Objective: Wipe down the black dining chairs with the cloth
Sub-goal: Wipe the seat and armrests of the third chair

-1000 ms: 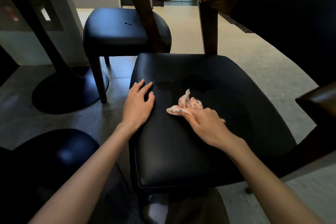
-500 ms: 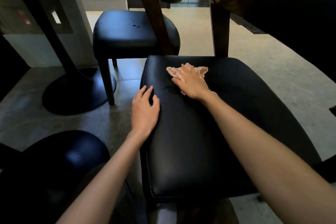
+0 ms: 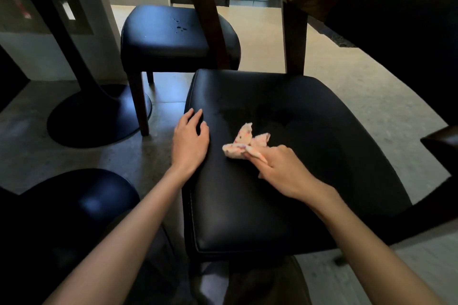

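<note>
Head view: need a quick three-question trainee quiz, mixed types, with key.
1. True or false: the right hand grips the cloth on the near chair seat.
2. The left hand rests on the near seat's: A) left edge, B) right edge, C) front corner.
3. Fill in: the dark spots lie on the seat of the ___ chair.
Key: 1 true; 2 A; 3 far, the far chair.

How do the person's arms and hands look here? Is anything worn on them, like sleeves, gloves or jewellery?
The left hand and the right hand wear no gloves, and no ring shows on either. The left arm and right arm are uncovered to the frame edge: no sleeve, watch or bracelet is visible.
</note>
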